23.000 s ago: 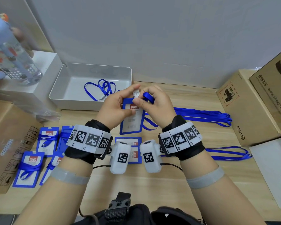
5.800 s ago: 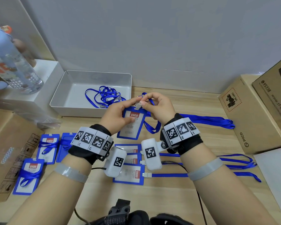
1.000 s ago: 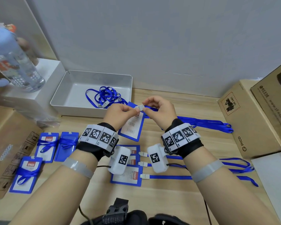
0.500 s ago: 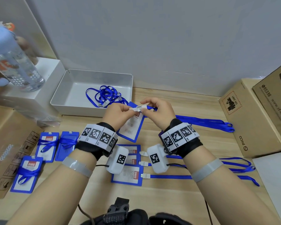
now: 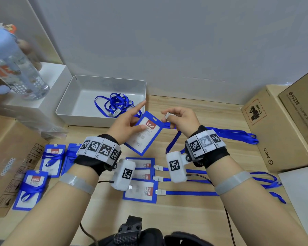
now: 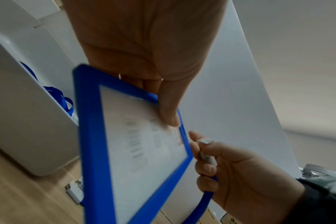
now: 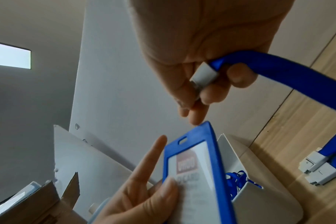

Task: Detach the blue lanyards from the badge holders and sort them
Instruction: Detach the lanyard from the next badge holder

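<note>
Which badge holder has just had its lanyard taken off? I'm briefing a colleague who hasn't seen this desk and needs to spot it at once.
Start at the grey tray against the back wall, which holds loose blue lanyards. Just in front of its right end, the left hand holds one blue-framed badge holder tilted above the table. Unlike the holders lying flat on the table, its top slot is empty: the right hand pinches the clip apart from it.
</note>
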Demonstrator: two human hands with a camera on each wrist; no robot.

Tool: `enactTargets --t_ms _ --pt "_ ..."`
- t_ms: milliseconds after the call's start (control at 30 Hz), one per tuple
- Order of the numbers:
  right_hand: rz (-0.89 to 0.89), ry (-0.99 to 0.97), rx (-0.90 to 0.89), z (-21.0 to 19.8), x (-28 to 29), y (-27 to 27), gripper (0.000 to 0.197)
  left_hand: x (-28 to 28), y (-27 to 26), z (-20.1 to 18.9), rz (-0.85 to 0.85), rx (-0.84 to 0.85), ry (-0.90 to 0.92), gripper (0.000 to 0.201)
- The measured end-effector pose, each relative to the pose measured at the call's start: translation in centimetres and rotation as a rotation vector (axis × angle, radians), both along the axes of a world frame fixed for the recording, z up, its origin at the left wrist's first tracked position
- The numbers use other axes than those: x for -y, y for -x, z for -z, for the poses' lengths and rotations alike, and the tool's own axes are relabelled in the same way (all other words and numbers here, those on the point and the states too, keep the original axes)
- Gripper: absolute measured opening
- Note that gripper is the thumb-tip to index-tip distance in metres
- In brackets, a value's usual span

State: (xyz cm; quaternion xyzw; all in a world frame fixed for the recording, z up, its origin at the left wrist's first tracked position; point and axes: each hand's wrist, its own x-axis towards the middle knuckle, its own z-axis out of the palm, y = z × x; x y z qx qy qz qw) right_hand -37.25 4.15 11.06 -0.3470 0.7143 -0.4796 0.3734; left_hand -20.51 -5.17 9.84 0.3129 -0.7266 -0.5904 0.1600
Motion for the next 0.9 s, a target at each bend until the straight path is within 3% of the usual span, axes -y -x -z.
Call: enactTargets --t_ms 133,467,900 --pt "-0.117 -0.039 0.006 -0.30 -0.11 0.49 0.020 0.45 0.17 -0.09 0.012 -0.017 -0.014 0.039" --pt "-0.339 -0.149 0.061 -0.71 0.29 0.12 0.024 0.80 0.57 -0.05 0.069 -0.068 -0.001 0.035" --pt "-0.413 -0.146 0.081 -0.42 0.38 -0.37 0.018 0.94 0.99 0.15 0.029 0.004 0.056 0.034"
